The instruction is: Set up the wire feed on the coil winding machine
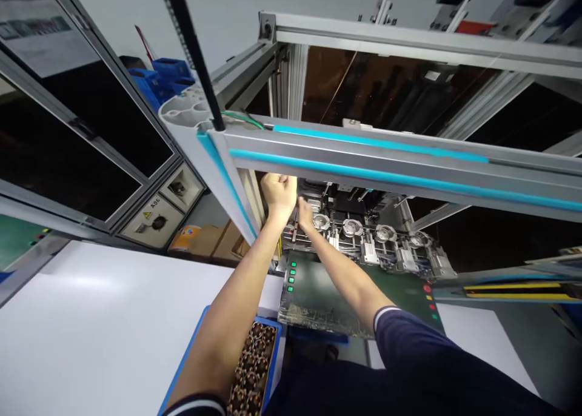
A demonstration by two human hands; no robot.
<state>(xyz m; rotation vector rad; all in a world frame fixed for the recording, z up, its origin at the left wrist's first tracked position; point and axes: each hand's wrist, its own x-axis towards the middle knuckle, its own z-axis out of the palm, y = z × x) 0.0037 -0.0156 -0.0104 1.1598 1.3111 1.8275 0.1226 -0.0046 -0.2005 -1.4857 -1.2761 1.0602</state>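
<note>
A big aluminium machine frame [391, 155] with turquoise strips fills the upper and middle of the frame, and you are reaching in beneath its front beam. To the left, the white worktop [100, 325] takes up the lower left of the frame. Above it, in the upper left, stands a cabinet with dark glass panels [68, 143] and small grey switch plates at its lower corner.

Under the beam, in the middle of the frame, lies a dark green control panel [327, 288], with a column of green lights on its left edge and red, yellow and green buttons on its right edge. Just behind it runs a row of round metal fixtures [373, 234], side by side toward the right.

At the bottom centre, a blue tray [268, 349] of small brown round parts sits under your left forearm.

Your left hand [279, 196] is curled into a closed grip, up against the underside of the beam; what it holds is hidden. Your right hand [305, 213], just beside it and lower, touches the leftmost fixture [321, 222]; I cannot tell how its grip stands.
</note>
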